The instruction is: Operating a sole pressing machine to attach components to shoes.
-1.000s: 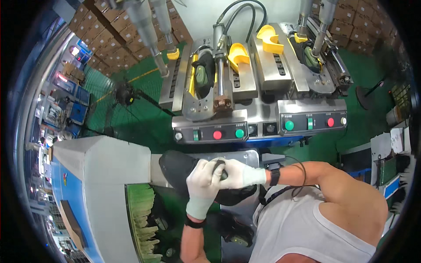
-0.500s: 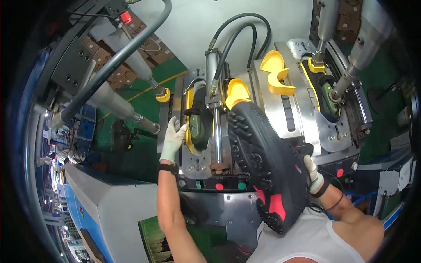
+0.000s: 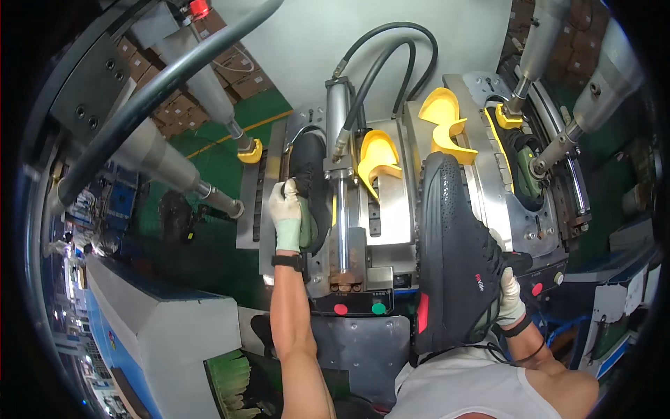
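My right hand, in a pale glove, grips a large black shoe by its ankle opening. The shoe stands toe up close to me, side showing, with a red patch at the heel. My gloved left hand is closed on another black shoe at the left station of the press; its fingertips are partly hidden. A green last sits in that shoe, beside my wrist. A yellow pad lies just right of the left station's cylinder, between the two shoes.
A third black shoe with a green last sits clamped at the right station under a metal ram. Another ram hangs left of my left hand. Yellow pads lie between stations. Red and green buttons line the front edge.
My left hand, earlier open beside the left shoe, has closed on it, and that shoe has shifted. The shoe in my right hand has turned from sole to side and moved right.
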